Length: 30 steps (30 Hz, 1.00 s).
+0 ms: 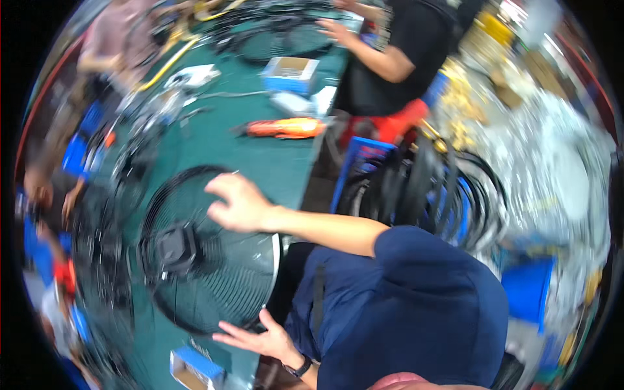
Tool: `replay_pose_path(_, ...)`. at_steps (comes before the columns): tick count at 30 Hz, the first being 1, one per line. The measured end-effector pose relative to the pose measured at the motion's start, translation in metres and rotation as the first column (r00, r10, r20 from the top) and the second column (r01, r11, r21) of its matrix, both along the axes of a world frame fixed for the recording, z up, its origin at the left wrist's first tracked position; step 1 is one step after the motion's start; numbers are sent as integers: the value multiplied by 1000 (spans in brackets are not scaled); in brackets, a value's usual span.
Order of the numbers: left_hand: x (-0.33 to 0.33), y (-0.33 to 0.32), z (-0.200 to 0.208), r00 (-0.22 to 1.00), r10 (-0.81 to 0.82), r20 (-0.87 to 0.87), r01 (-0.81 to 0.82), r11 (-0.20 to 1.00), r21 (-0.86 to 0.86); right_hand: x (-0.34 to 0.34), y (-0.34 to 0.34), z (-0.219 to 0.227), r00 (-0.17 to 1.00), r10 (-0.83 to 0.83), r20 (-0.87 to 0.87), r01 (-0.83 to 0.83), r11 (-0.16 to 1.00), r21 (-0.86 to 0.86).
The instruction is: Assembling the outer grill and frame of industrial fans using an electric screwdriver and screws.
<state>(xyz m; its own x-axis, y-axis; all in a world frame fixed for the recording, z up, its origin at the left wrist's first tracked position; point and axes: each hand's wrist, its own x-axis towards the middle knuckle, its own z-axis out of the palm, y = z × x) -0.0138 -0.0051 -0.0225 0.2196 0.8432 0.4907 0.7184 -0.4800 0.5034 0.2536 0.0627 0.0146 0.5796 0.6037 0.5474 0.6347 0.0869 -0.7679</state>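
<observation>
while fan (185, 250) lies between, left grip (272, 339), right grip (242, 205)

The fan guard (237, 283) looks like metal wire, the navy shirt (422, 299) matt cloth.

Here's the green surface (266, 170), stretching away, and a round black fan grille (224, 283) lies flat across it! Just beyond sits an orange-and-black tool (284, 127), then an open blue box (286, 84); a smaller blue carton (203, 363) near the grille's other side, blurred black parts (101, 250) alongside!
</observation>
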Motion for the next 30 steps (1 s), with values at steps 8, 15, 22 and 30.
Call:
replay_pose_path(8, -23, 10, 4, 999, 30, -17, -30, 999, -33, -8, -16, -13, 959, 64, 276, -16, 985, -174)
replay_pose_path(15, -41, 17, 1, 992, 70, 106, -46, 977, -208, -25, -32, -1, 915, 100, 390, -16, 977, -214)
replay_pose_path(22, -34, 14, -10, 983, 167, -72, -169, 985, -17, -49, 43, 46, 804, 470, 364, -391, 879, -273)
replay_pose_path(30, -29, 12, -10, 965, 222, -142, -218, 975, 43, -73, 84, 55, 702, 546, 458, -278, 802, -529)
